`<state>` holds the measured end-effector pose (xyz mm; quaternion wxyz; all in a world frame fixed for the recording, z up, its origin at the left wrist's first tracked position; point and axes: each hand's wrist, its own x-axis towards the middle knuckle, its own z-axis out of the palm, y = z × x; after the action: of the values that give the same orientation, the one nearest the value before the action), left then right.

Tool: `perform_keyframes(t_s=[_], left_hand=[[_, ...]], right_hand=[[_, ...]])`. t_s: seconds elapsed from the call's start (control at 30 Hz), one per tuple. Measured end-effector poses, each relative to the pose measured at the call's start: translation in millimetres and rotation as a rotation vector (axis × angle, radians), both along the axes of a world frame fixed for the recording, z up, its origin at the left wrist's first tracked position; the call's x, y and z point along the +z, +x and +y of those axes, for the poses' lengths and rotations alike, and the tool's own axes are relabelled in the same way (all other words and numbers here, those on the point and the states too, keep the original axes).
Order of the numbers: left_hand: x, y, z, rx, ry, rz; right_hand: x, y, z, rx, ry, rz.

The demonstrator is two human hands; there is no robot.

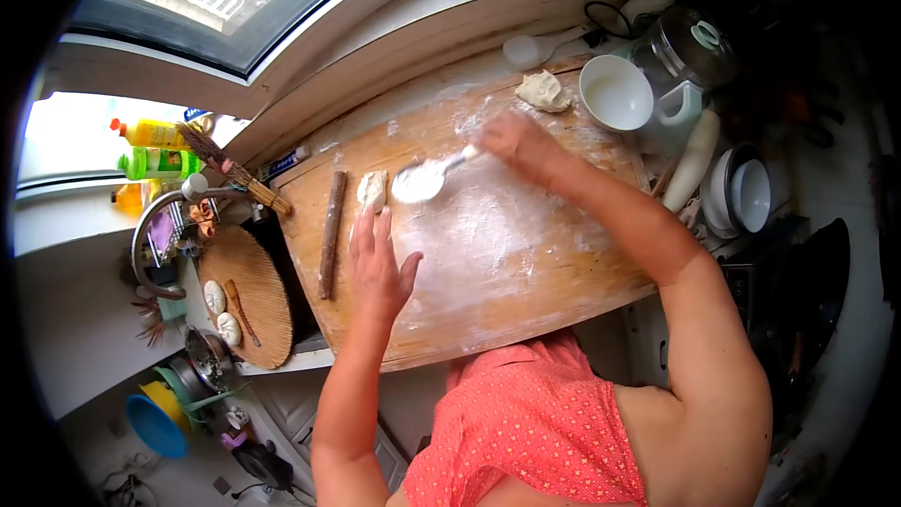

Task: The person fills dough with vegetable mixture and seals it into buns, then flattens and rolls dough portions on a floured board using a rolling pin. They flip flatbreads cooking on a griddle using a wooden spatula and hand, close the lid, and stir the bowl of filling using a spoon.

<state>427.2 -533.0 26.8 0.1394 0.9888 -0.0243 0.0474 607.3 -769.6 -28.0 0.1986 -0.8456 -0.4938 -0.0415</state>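
Note:
My right hand (516,145) is closed round the handle of a ladle-like spoon (460,159), whose bowl holds white flour (419,180) over the wooden board (413,343). With fingers spread, my left hand (378,263) is open at the left part of the board. Just beyond its fingertips lies a small piece of dough (373,190). To the left of that hand is a dark wooden rolling pin (332,235). A larger lump of dough (543,91) rests near the board's far edge, beside a white bowl (616,93). Flour coats the middle of the board.
On the left, a round woven tray (267,305) holds two white dough pieces and a thin brown stick. A straw brush (235,169) and bottles (160,163) stand near the window. At right are a glass pot (693,47), a white jug and stacked bowls (738,190).

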Motion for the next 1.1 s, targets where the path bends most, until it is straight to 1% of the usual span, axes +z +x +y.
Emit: perform_keyframes(t_s=[0.03, 0.07, 0.13, 0.2, 0.27, 0.3, 0.37, 0.43, 0.47, 0.5, 0.53, 0.57, 0.63, 0.67, 0.7, 0.77, 0.8, 0.87, 0.9, 0.97, 1.0, 1.07, 1.1], left_hand=[[3.3, 11.1, -10.7, -0.002, 0.050, -0.027], [-1.4, 14.4, -13.4, -0.005, 0.043, -0.030], [-15.9, 18.8, -18.3, -0.025, -0.085, 0.279], [-20.7, 13.8, -24.4, -0.048, -0.111, 0.236], [-23.0, 7.6, -27.3, -0.016, -0.085, 0.210], [-25.3, 3.8, -27.2, 0.006, -0.072, 0.197], [-26.6, -5.1, -24.8, 0.042, -0.074, 0.203], [-25.3, -15.0, -24.0, 0.077, -0.068, 0.212], [-23.6, -19.8, -23.4, 0.096, -0.075, 0.190], [-22.3, -23.6, -22.5, 0.115, -0.081, 0.165], [-22.3, -27.7, -20.6, 0.112, -0.076, 0.163], [-22.7, -32.7, -18.5, 0.108, -0.098, 0.139], [-22.8, -42.4, -14.2, 0.098, -0.119, 0.120], [-22.3, -46.6, -12.5, 0.098, -0.145, 0.098], [-22.4, -49.2, -10.4, 0.096, -0.171, 0.073], [-22.5, -57.6, -4.8, 0.086, -0.183, 0.060], [-23.0, -60.4, -3.4, 0.085, -0.192, 0.046], [-17.6, -64.8, -3.8, 0.093, -0.185, 0.064], [-13.8, -67.6, -2.7, 0.094, -0.174, 0.077], [-11.1, -70.7, -2.3, 0.114, -0.170, 0.091], [-10.0, -72.8, -2.6, 0.131, -0.170, 0.106], [-13.6, -77.5, -1.6, 0.156, -0.149, 0.117], [-13.9, -79.4, -0.5, 0.178, -0.128, 0.131]], right_hand=[[5.2, -9.9, 0.4, 0.073, -0.008, 0.041], [7.3, -17.4, 0.8, 0.069, -0.015, 0.038], [8.6, -29.0, -0.7, 0.162, 0.104, 0.093], [9.6, -31.8, -5.7, 0.172, 0.086, 0.134], [18.2, -29.2, -9.9, 0.178, 0.071, 0.254], [16.4, -25.0, -11.8, 0.176, 0.073, 0.256], [10.3, -7.6, -14.7, -0.228, 0.119, 0.074], [-1.8, 15.7, -16.8, -0.618, 0.026, 0.137], [-16.7, 26.9, -18.9, -0.620, 0.031, 0.141], [-36.3, 37.8, -21.4, -0.731, -0.040, 0.133], [-34.9, 42.4, -20.0, -0.840, -0.112, 0.123], [-33.6, 43.3, -20.5, -0.841, -0.109, 0.125], [-27.1, 38.9, -20.1, -0.730, -0.093, 0.348], [-40.3, 27.5, -11.1, -0.748, 0.065, 0.585], [-50.7, 7.2, -10.7, -0.551, 0.103, 0.474], [-46.7, -35.0, -6.1, -0.150, 0.184, 0.238], [-47.4, -34.6, -9.3, -0.150, 0.182, 0.239], [-40.9, -33.3, -11.3, -0.235, 0.231, 0.155], [-32.1, -18.4, -18.8, -0.300, 0.255, 0.259], [-31.0, 10.8, -22.4, -0.602, 0.304, 0.145], [-32.8, 19.9, -20.1, -0.598, 0.307, 0.146], [-36.6, 30.2, -13.7, -0.807, 0.224, -0.016], [-42.8, 22.7, -2.6, -0.810, 0.144, 0.120]])
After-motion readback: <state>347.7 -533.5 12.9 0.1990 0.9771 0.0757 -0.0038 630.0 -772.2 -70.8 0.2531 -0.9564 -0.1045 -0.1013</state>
